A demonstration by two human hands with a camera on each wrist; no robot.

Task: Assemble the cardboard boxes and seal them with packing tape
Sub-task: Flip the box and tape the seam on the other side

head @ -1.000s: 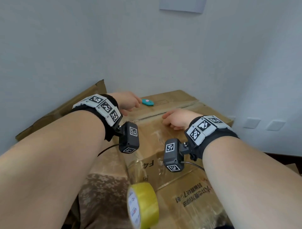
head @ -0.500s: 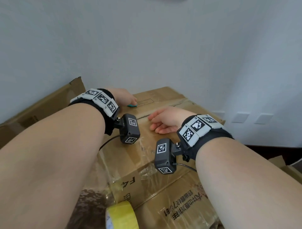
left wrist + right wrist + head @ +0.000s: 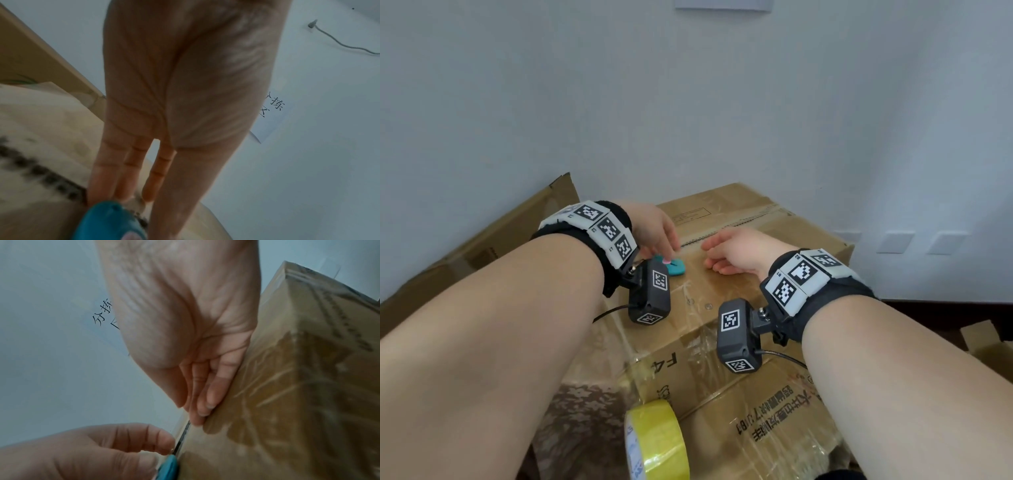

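Note:
A brown cardboard box (image 3: 722, 294) stands in front of me, its top flaps closed with a seam (image 3: 739, 222) running across. My left hand (image 3: 657, 236) reaches onto the top and pinches a small teal cutter (image 3: 676, 268) at its fingertips; the cutter (image 3: 109, 222) lies against the seam. In the right wrist view the left hand (image 3: 92, 451) holds the teal cutter (image 3: 169, 465) on the flap gap. My right hand (image 3: 736, 250) rests on the box top just right of the cutter, fingers loosely curled, fingertips (image 3: 202, 412) touching the cardboard (image 3: 287, 402), holding nothing.
A yellow packing tape roll (image 3: 657, 442) stands on edge near me, below the box. A second taped box with printed text (image 3: 774, 421) lies at the lower right. Flattened cardboard (image 3: 493, 240) leans at the left. The wall is close behind, with sockets (image 3: 893, 241) at the right.
The teal cutter lay further back on the box top; my left hand has reached it and drawn it nearer along the seam. My right hand has stayed on the box top.

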